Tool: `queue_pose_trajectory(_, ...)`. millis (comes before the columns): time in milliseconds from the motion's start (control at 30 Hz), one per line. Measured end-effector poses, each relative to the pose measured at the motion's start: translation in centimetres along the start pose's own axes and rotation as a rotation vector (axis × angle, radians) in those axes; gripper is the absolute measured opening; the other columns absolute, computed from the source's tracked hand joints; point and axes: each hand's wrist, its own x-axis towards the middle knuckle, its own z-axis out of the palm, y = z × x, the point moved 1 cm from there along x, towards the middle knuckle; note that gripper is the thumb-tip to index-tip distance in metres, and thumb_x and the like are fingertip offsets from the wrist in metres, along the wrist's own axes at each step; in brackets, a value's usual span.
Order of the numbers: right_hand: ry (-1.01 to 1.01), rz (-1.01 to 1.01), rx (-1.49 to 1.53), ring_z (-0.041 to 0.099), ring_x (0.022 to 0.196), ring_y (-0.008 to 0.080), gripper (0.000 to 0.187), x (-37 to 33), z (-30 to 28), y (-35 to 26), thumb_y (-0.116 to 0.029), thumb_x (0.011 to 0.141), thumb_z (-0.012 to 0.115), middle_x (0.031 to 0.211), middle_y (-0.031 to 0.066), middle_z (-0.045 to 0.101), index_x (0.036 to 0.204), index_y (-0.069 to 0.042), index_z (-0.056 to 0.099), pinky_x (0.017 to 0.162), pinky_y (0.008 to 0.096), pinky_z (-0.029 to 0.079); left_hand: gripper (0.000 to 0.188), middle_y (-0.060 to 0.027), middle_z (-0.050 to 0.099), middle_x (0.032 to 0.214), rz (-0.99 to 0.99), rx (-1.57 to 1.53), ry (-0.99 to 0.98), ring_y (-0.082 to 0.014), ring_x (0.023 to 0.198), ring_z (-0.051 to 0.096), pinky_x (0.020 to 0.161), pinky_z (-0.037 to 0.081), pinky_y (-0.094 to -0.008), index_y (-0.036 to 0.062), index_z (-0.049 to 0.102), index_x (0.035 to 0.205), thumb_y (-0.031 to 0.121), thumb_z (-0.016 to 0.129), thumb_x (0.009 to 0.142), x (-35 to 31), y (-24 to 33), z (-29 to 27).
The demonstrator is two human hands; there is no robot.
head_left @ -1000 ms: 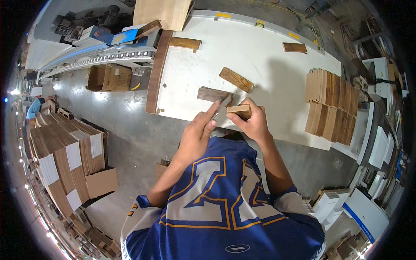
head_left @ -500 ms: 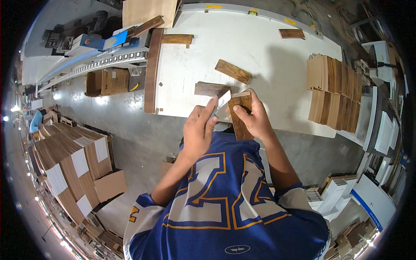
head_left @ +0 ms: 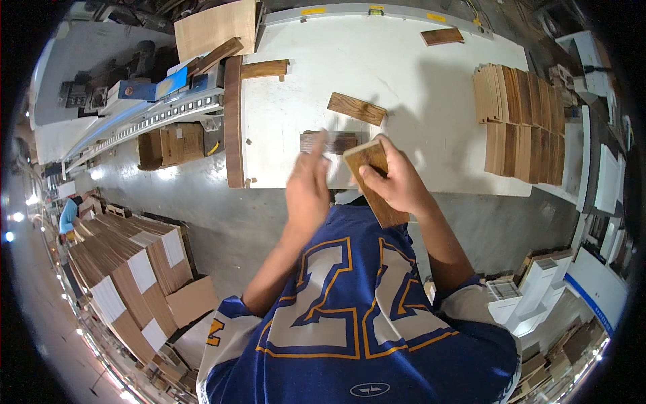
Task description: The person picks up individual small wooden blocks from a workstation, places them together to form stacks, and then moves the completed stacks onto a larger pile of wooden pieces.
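My right hand (head_left: pixel 405 185) grips a brown wood-grain board piece (head_left: pixel 371 156), thumb flat on its face, held tilted over the table's near edge. Beside it, my left hand (head_left: pixel 306 194) is smeared by motion. A pale flat blade-like tool (head_left: pixel 332 156) in it shows only as a faint blur; its exact kind is unclear. Just beyond the left fingers lies a greyish-brown wood piece (head_left: pixel 346 142) on the white table (head_left: pixel 282 161). Farther back rests another brown wood-grain piece (head_left: pixel 356 108), lying at a slant.
Stacked wood-grain pieces (head_left: pixel 521 124) stand at the table's right. A spirit level (head_left: pixel 397 13) lines the far edge. Single pieces lie at the far left (head_left: pixel 264 69) and far right (head_left: pixel 442 36). A cardboard box (head_left: pixel 170 146) and stacked panels (head_left: pixel 128 269) are on the left floor.
The board piece in my right hand has tilted, its lower end swinging right. My left hand has drawn slightly away to the left, and its tool has blurred. The whole view has shifted slightly.
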Motion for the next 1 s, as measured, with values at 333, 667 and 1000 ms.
queue_pose_trajectory(333,0.226,0.063,0.443,0.074,0.088,0.0203,0.031,-2.3,-3.3,8.3,-0.021,0.106,0.061,0.107,0.016,0.076,0.126,0.001,0.054,0.079,0.0372,0.064,0.08,-0.0126,0.056,0.145,0.156,0.483,-0.503,-0.0347,0.111,0.071,0.09,0.06,-0.0469,0.0109,0.04,0.16,0.036,0.077,0.093,13.3,-11.7,9.3)
queue_pose_trajectory(667,0.736,0.373,1.034,0.069,0.109,0.0269,0.048,-6.1,-3.9,13.3,-0.034,0.107,0.06,0.125,0.0144,0.068,0.146,-0.009,0.049,0.09,0.042,0.06,0.074,-0.007,0.051,0.152,0.248,0.761,-0.727,-0.0315,0.122,0.067,0.1,0.058,-0.0483,0.0194,0.048,0.155,0.04,0.078,0.091,17.6,-13.5,15.6)
queue_pose_trajectory(1000,0.55,0.146,0.876,0.058,0.123,0.0245,0.081,-2.5,-1.1,15.6,-0.043,0.098,0.075,0.136,0.0134,0.054,0.154,-0.004,0.032,0.106,0.0407,0.05,0.058,-0.0219,0.071,0.1,-0.215,0.028,-0.42,-0.035,0.092,0.072,0.081,0.058,-0.0436,-0.0039,0.067,0.114,0.037,0.091,0.081,6.7,0.4,11.2)
